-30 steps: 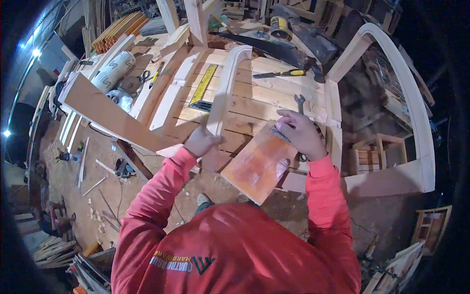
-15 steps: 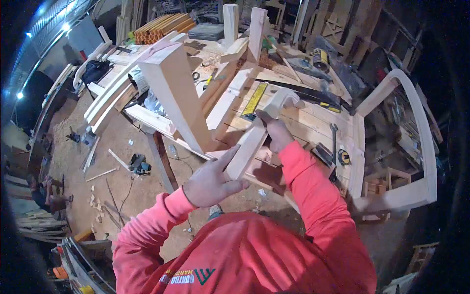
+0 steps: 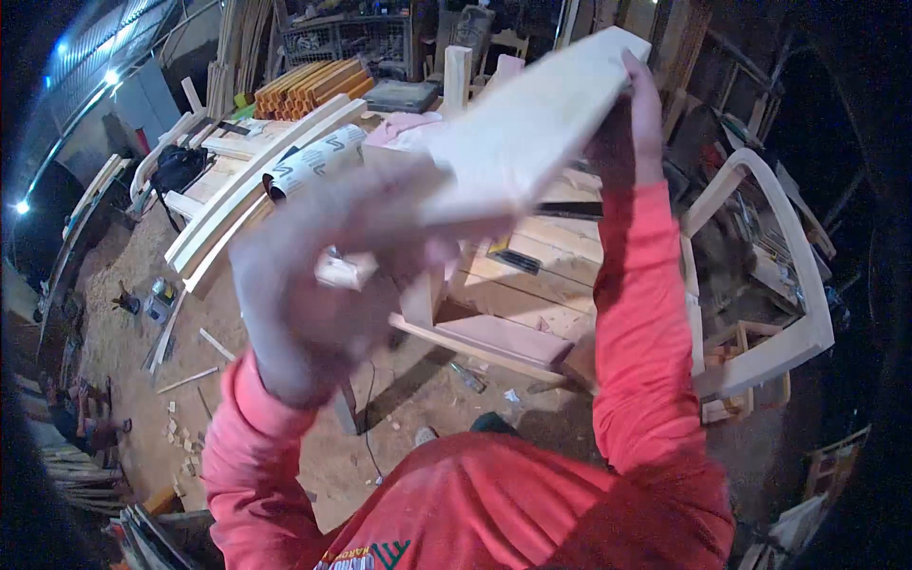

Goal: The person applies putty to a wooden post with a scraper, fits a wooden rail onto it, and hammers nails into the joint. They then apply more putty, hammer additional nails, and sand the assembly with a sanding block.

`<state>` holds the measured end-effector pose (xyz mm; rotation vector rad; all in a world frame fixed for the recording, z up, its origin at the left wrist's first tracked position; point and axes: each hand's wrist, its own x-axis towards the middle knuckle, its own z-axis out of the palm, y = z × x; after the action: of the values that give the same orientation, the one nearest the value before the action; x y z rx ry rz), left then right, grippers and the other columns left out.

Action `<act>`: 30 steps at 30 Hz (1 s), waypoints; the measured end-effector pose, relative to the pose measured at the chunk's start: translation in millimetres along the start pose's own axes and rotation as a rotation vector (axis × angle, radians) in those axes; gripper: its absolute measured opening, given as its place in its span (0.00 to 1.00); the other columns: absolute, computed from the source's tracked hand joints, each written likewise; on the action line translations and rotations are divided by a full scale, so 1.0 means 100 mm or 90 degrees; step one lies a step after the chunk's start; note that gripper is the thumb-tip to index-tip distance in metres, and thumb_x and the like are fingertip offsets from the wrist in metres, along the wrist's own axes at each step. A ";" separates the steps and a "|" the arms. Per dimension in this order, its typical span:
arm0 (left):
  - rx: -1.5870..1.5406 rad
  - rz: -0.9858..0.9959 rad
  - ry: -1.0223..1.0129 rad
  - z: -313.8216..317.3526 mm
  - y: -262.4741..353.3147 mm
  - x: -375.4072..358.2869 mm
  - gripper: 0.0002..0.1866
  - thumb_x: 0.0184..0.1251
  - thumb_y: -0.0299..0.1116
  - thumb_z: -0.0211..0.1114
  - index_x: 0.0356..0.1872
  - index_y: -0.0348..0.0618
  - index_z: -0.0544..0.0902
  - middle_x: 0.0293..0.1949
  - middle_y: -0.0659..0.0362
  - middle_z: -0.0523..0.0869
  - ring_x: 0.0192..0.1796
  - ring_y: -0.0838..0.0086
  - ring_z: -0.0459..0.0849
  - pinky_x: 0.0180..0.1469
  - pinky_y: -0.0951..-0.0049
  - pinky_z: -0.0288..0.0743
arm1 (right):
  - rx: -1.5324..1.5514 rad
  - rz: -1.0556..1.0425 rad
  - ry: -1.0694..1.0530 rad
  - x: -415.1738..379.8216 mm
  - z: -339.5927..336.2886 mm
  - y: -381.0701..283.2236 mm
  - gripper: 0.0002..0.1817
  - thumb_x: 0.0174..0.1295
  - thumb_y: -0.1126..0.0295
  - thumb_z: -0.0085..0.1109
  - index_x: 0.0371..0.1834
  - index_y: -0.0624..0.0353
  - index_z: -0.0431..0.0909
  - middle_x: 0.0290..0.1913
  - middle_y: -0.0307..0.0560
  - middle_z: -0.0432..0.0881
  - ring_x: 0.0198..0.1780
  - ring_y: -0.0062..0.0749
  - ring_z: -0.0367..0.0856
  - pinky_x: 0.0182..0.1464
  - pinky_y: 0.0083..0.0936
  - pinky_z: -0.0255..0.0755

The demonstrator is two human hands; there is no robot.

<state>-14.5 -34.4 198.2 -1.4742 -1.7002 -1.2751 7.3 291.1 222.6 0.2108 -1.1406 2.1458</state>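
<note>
A pale wooden piece (image 3: 532, 123) is raised in front of me, slanting from lower left to upper right, its broad face partly blurred. My right hand (image 3: 641, 119) grips its far upper end, with the fingers over the edge. At the lower left end is my left hand (image 3: 318, 285), smeared by motion, its fingers closed around the wood. Below the piece lie the planks (image 3: 541, 285) of a wooden structure. A dark-ended yellow tool (image 3: 513, 258) rests on them, partly hidden by the raised wood.
An arched wooden frame (image 3: 812, 275) stands at the right. Curved rails (image 3: 223, 204) and a printed roll (image 3: 318, 160) lie to the left, with stacked orange pieces (image 3: 309, 90) behind. Offcuts (image 3: 180, 437) litter the floor. Another person (image 3: 81, 418) is at the lower left.
Both hands have lifted the wooden piece up and towards me, and it now covers more of the view. My right hand has moved from its middle to the far end; my left hand has risen.
</note>
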 end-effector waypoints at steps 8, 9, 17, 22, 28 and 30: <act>-0.170 -0.107 0.152 0.18 -0.66 0.38 0.17 0.71 0.22 0.64 0.60 0.35 0.80 0.49 0.56 0.88 0.51 0.77 0.84 0.56 0.76 0.76 | 0.065 0.033 -0.044 1.26 -0.25 0.44 0.27 0.65 0.52 0.57 0.61 0.58 0.69 0.52 0.51 0.79 0.55 0.45 0.79 0.63 0.42 0.73; -0.213 -0.130 0.179 0.24 -0.72 0.36 0.17 0.71 0.22 0.64 0.59 0.35 0.80 0.50 0.55 0.88 0.51 0.77 0.85 0.56 0.76 0.77 | 0.062 0.040 -0.023 1.34 -0.30 0.51 0.26 0.65 0.52 0.57 0.60 0.58 0.69 0.52 0.51 0.79 0.55 0.45 0.80 0.62 0.42 0.74; -0.076 -0.172 0.211 0.45 -0.86 0.32 0.18 0.70 0.22 0.65 0.60 0.34 0.80 0.50 0.52 0.88 0.51 0.76 0.85 0.55 0.76 0.78 | 0.086 0.087 -0.038 1.62 -0.43 0.88 0.25 0.67 0.51 0.51 0.57 0.59 0.69 0.49 0.49 0.78 0.52 0.43 0.79 0.58 0.41 0.74; -0.191 -0.244 0.314 0.64 -0.86 0.23 0.17 0.72 0.22 0.63 0.61 0.33 0.79 0.47 0.56 0.88 0.49 0.78 0.84 0.53 0.79 0.76 | 0.150 0.112 -0.047 1.73 -0.49 1.11 0.21 0.67 0.55 0.55 0.55 0.59 0.71 0.47 0.47 0.80 0.51 0.40 0.82 0.58 0.38 0.77; -0.189 -0.334 0.370 0.81 -0.90 0.09 0.17 0.79 0.31 0.58 0.61 0.33 0.80 0.55 0.58 0.84 0.57 0.79 0.78 0.61 0.79 0.70 | 0.103 0.106 -0.043 1.74 -0.47 1.22 0.20 0.65 0.55 0.56 0.53 0.57 0.71 0.45 0.46 0.79 0.49 0.39 0.81 0.56 0.36 0.76; -0.204 -0.346 0.400 0.84 -0.88 0.06 0.17 0.79 0.31 0.57 0.62 0.33 0.80 0.55 0.57 0.84 0.57 0.79 0.78 0.62 0.79 0.69 | 0.081 0.104 -0.037 1.68 -0.39 1.21 0.20 0.66 0.55 0.55 0.52 0.57 0.71 0.45 0.46 0.79 0.49 0.39 0.81 0.56 0.36 0.76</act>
<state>-85.8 48.2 143.5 -0.6252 -1.5347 -2.1038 -189.2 359.4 191.0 0.2472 -1.0872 2.3734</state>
